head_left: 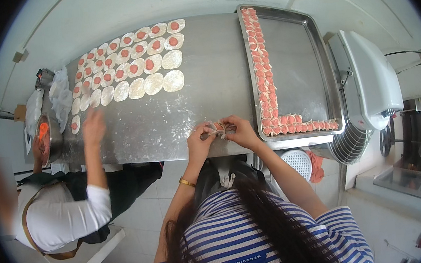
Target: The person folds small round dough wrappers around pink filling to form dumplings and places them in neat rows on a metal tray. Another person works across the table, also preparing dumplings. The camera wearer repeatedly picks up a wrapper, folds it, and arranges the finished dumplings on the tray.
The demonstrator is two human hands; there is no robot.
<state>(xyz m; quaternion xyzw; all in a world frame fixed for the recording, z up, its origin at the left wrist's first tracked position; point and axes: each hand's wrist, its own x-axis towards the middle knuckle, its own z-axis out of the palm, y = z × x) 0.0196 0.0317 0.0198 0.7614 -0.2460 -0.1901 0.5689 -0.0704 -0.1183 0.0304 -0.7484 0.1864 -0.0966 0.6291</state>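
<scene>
The person's left hand (199, 135) and right hand (240, 131) — each grip clamped — pinch a small, pale, folded dough wrapper (216, 128) between them, above the grey metal desk (211, 81) near its front edge, left of the rectangular metal tray (292, 64).

Dough piece (217, 130): mostly hidden by fingers (232, 122) of L hand (198, 140) & R hand (244, 133); fold shape too small to tell.
Co-worker's near hand (94, 125): motion-blurred by wrappers (173, 80); can't tell if holding sth.
Co-worker (60, 215): upper part smeared, far L, cut by dark rim.
Bowl (49, 148): partly hidden by co-worker's arm; orange item (43, 129) inside too bright to ID.
White perforated item (298, 165): partly behind R forearm (290, 177); kind unclear.
Red stuff (316, 166) beside: partly hidden, can't ID.
</scene>
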